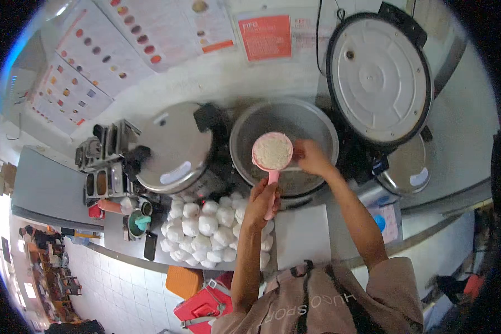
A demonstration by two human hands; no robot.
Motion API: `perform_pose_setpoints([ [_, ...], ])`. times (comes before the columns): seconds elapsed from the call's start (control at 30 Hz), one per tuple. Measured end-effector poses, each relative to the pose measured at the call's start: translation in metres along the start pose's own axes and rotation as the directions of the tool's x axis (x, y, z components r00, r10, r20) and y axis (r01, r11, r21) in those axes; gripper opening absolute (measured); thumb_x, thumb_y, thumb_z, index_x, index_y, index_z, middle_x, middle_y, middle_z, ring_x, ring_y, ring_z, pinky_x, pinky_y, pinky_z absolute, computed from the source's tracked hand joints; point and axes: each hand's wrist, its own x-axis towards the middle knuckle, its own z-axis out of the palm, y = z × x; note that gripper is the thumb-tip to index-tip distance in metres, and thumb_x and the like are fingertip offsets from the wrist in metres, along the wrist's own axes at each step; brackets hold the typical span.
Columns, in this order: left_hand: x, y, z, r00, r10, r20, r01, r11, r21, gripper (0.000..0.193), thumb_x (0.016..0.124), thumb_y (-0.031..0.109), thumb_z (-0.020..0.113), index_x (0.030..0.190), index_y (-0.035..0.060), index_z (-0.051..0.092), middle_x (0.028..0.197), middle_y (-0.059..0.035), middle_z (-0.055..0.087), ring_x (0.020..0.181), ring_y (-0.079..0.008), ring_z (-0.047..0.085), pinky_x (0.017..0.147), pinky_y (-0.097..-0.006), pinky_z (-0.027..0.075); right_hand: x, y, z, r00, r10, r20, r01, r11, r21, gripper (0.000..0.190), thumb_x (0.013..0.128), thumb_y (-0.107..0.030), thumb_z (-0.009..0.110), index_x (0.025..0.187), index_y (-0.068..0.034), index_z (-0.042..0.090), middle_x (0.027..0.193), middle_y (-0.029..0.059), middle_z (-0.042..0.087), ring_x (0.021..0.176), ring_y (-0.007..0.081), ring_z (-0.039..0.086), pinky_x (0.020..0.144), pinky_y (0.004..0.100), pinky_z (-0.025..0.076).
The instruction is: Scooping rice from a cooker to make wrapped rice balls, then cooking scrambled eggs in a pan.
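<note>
My left hand (262,202) grips the handle of a pink scoop (273,176), which is heaped with white cooked rice (272,152). The scoop is held above a large open rice cooker pot (245,121); the pot's depths look grey and dim. Close to the right rim of the scoop is my right hand (314,158), its fingers bent; whether they touch the rim or hold something is unclear. Below and left of the scoop, many round bundles in white wrapping (200,234) are piled on the counter. A pale sheet (304,238) lies beside them.
A closed large cooker (177,146) stands left of the open one. The raised round lid (378,79) rises at the right, beside a smaller lidded cooker (407,167). Metal food pans (102,183), a green bowl (134,229) and a phone (150,246) are at the left.
</note>
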Motion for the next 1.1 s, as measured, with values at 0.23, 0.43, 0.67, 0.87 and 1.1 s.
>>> perform_pose_setpoints([
  [0.23,-0.063,-0.047,0.021,0.99,-0.099,0.105,0.1,0.995,-0.007,0.027,0.095,0.016,0.047,0.118,0.0026,0.046,0.071,0.0,0.051,0.044,-0.0064,0.046,0.035,-0.0199,0.033,-0.141,-0.062,0.029,0.845,0.504,0.18,-0.182,-0.046,0.982,0.046,0.09,-0.029,0.053,0.128,-0.005,0.047,0.116,0.0104,0.059,0.101,0.0275,0.061,0.083,0.0402,0.052],
  [0.43,-0.099,-0.194,0.013,0.991,0.009,0.133,-0.061,0.917,0.394,0.03,0.09,0.013,0.053,0.117,-0.0005,0.055,0.085,-0.0122,0.063,0.065,-0.0215,0.061,0.056,-0.0314,0.048,-0.246,-0.007,0.087,0.643,0.663,0.385,-0.309,-0.236,0.922,0.057,0.091,-0.045,0.046,0.128,-0.002,0.043,0.112,0.0165,0.058,0.085,0.0298,0.062,0.068,0.0411,0.054],
  [0.67,-0.118,-0.309,-0.083,0.938,0.284,-0.2,0.046,0.469,0.882,0.028,0.077,0.009,0.063,0.104,0.002,0.062,0.101,-0.0211,0.059,0.094,-0.0395,0.056,0.083,-0.0457,0.045,-0.302,0.057,0.194,0.945,0.284,-0.163,-0.255,0.95,0.18,0.03,0.085,-0.021,0.064,0.114,-0.012,0.058,0.091,0.0128,0.059,0.07,0.0212,0.056,0.055,0.0351,0.049],
  [0.87,-0.122,-0.336,-0.118,0.86,0.474,-0.19,0.061,0.276,0.959,0.036,0.073,0.009,0.067,0.109,0.0072,0.062,0.115,-0.0199,0.053,0.108,-0.039,0.047,0.092,-0.0469,0.039,-0.243,-0.011,0.114,0.896,0.177,-0.406,-0.135,0.982,0.129,0.032,0.078,-0.019,0.071,0.107,-0.009,0.062,0.084,0.0126,0.059,0.067,0.0265,0.054,0.057,0.035,0.045],
  [1.1,-0.107,-0.342,-0.102,0.782,0.597,-0.18,0.003,0.284,0.959,0.015,0.069,0.006,0.071,0.083,0.0097,0.07,0.085,-0.0073,0.058,0.083,-0.0289,0.058,0.072,-0.039,0.047,-0.077,-0.057,-0.029,0.856,-0.308,-0.416,0.207,0.94,-0.27,0.032,0.079,-0.022,0.071,0.106,-0.007,0.064,0.093,0.0141,0.062,0.082,0.029,0.061,0.072,0.0352,0.049],
])
